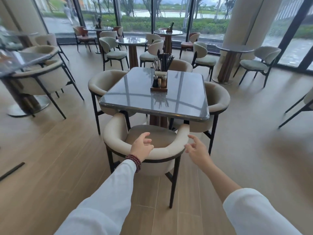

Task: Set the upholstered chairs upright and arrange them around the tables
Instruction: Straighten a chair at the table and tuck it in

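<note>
A cream upholstered chair [116, 143] with dark metal legs stands upright right in front of me, its seat tucked partly under the square grey table [142, 97]. My left hand [141, 147] hovers over the curved backrest with relaxed fingers, holding nothing. My right hand [196, 150] floats just off the backrest's right end, fingers spread. Three more cream chairs stand upright at this table: one on the left [103, 83], one on the right [218, 99], one at the far side [180, 65].
A wooden caddy [159, 82] with cutlery and grinders sits on the table. Another table with cream chairs [40, 78] stands at left. Round tables [131, 40] with chairs fill the back by the windows. A thick pillar [245, 22] rises at right. Wood floor lies open to my right.
</note>
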The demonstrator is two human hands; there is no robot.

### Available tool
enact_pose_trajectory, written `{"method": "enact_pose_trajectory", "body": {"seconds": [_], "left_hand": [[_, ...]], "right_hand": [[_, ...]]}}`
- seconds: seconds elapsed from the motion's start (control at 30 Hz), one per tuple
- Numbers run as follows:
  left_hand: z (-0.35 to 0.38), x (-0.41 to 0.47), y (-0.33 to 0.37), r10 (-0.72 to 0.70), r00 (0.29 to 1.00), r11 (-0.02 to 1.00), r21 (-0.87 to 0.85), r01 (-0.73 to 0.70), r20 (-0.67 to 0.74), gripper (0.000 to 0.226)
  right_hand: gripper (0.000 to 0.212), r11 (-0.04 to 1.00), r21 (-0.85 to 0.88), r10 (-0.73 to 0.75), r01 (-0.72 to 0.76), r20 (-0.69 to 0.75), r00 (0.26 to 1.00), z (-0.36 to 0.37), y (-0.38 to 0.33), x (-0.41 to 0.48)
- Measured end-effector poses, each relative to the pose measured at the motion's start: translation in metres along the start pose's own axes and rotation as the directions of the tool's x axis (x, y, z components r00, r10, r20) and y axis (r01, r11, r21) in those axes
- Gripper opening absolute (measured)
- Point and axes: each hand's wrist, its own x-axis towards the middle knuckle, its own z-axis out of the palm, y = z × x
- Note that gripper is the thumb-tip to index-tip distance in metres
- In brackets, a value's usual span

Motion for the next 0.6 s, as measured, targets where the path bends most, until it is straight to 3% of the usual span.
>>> {"method": "enact_pose_trajectory", "body": {"seconds": [0.27, 0.6], "left_hand": [[-0.037, -0.033, -0.024, -0.108, 0.978, 0.988, -0.127, 0.086, -0.178, 0.055], [-0.161, -0.087, -0.075, -0.186, 0.885, 0.978, -0.164, 0.126, -0.427, 0.055]], "right_hand": [[0.046, 0.994, -0.029, -0.101, 0.107, 0.169, 0.98, 0.039, -0.024, 0.0], [0.046, 0.968, 0.026, -0.242, 0.251, 0.386, 0.89, 0.167, -0.098, -0.024]]}}
